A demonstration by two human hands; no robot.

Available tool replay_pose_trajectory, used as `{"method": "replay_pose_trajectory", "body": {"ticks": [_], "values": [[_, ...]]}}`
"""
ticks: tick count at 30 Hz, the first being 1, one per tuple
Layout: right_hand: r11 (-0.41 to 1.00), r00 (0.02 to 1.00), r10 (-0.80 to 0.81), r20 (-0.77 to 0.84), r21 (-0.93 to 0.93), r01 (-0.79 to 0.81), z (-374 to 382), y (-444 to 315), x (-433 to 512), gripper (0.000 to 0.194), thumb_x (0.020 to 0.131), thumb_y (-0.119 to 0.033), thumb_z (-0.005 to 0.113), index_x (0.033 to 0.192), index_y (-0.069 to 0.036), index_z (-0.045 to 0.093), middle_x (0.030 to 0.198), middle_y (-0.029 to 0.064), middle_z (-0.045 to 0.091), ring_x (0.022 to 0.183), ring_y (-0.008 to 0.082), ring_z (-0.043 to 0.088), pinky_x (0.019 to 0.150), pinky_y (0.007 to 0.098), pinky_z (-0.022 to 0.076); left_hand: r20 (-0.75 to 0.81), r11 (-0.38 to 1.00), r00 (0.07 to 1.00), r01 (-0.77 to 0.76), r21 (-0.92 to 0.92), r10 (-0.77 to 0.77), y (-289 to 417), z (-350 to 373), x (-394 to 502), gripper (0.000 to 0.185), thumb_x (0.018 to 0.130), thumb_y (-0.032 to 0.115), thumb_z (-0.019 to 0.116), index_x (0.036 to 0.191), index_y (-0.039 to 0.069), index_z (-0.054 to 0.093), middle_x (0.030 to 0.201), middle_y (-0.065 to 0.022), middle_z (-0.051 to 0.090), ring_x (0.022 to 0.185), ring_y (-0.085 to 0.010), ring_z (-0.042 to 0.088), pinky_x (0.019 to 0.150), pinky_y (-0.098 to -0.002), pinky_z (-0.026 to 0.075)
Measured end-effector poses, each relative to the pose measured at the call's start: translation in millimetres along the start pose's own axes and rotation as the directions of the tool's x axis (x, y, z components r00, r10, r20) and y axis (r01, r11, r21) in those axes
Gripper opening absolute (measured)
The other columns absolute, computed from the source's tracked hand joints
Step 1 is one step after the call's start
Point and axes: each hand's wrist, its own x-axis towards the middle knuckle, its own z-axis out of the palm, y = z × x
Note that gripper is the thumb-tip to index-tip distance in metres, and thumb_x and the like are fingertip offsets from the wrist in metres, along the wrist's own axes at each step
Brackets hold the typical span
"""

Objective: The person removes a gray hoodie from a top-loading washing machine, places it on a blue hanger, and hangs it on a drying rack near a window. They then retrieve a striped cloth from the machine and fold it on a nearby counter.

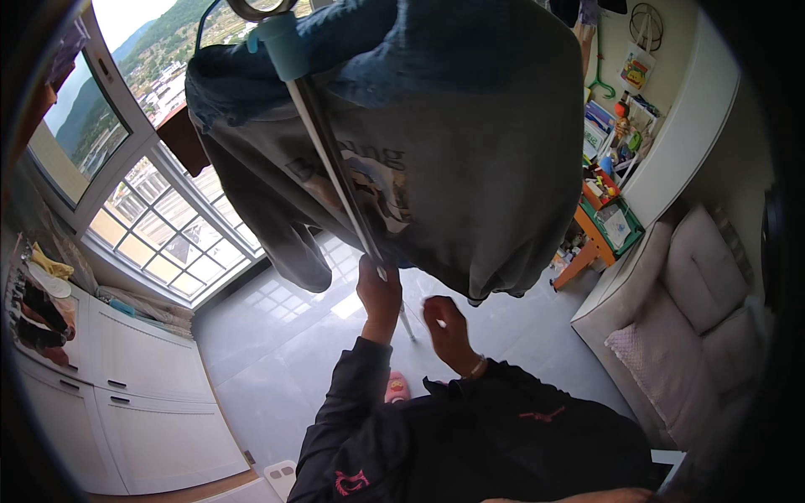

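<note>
My left hand (380, 289) is closed around the lower part of a metal pole (339, 182). The pole rises in front of a hanging dark grey sweatshirt (478, 170) with a printed front. A light blue plastic fitting (286, 50) sits near the pole's top, beside a metal ring at the upper edge. Blue denim cloth (220, 88) hangs across the sweatshirt's upper part. To the right of the pole, below the sweatshirt's hem, my right hand (446, 330) is raised with curled fingers; whether it holds anything small cannot be told.
White cabinets (151, 371) stand at the left below a window with a grid. A grey sofa (679, 339) with a pink cushion is at the right. Behind it stand a child's table (597, 232) and shelves with toys. A pink slipper (397, 386) is on the tiled floor.
</note>
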Motion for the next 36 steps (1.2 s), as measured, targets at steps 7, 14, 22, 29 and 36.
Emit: {"method": "replay_pose_trajectory", "body": {"ticks": [7,14,22,29,36], "values": [[0.824,0.866,0.459,-0.201,0.460,-0.330,-46,19,15,0.011,0.092,-0.021,0.056,0.094,-0.011,0.054,0.075,0.0004,0.056,0.065,0.0091,0.054,0.061,0.0262,0.0464,0.147,0.952,0.989,0.068,-0.297,-0.025,-12,25,-9,0.022,0.092,0.013,0.056,0.107,-0.002,0.050,0.094,-0.0210,0.062,0.090,-0.0341,0.063,0.076,-0.0371,0.048],[0.673,0.887,0.460,-0.043,0.669,-0.317,11,26,80,0.019,0.092,-0.017,0.056,0.109,-0.009,0.053,0.093,0.0039,0.064,0.079,0.0127,0.063,0.071,0.0291,0.0525,0.351,0.842,0.932,0.120,-0.526,0.086,-15,31,-17,0.033,0.088,0.016,0.061,0.115,0.000,0.050,0.096,-0.0110,0.061,0.081,-0.0223,0.058,0.072,-0.0338,0.047],[0.613,0.878,0.472,0.074,0.688,-0.388,45,34,87,0.035,0.094,-0.021,0.057,0.124,-0.007,0.046,0.106,0.0056,0.061,0.092,0.0162,0.064,0.070,0.0294,0.0550,0.239,0.975,0.967,0.135,-0.178,-0.090,-37,19,11,0.029,0.083,0.025,0.066,0.095,-0.002,0.066,0.079,-0.0155,0.068,0.075,-0.0236,0.067,0.064,-0.0358,0.050],[0.705,0.871,0.491,0.032,0.572,-0.419,67,58,91,0.041,0.081,-0.011,0.073,0.110,-0.002,0.047,0.094,0.0095,0.061,0.081,0.0148,0.063,0.074,0.0280,0.0531,0.180,0.932,0.972,0.203,-0.300,-0.154,-64,15,17,0.027,0.083,0.027,0.068,0.088,0.000,0.070,0.073,-0.0143,0.069,0.075,-0.0200,0.070,0.065,-0.0356,0.051],[0.653,0.884,0.445,0.145,0.622,-0.431,43,106,99,0.015,0.083,0.000,0.061,0.097,-0.006,0.061,0.090,0.0009,0.066,0.082,0.0090,0.061,0.081,0.0251,0.0485,0.150,0.943,0.968,0.234,-0.237,-0.203,-74,0,18,0.023,0.082,0.020,0.068,0.087,-0.002,0.067,0.075,-0.0109,0.066,0.073,-0.0167,0.063,0.063,-0.0341,0.047]]}}
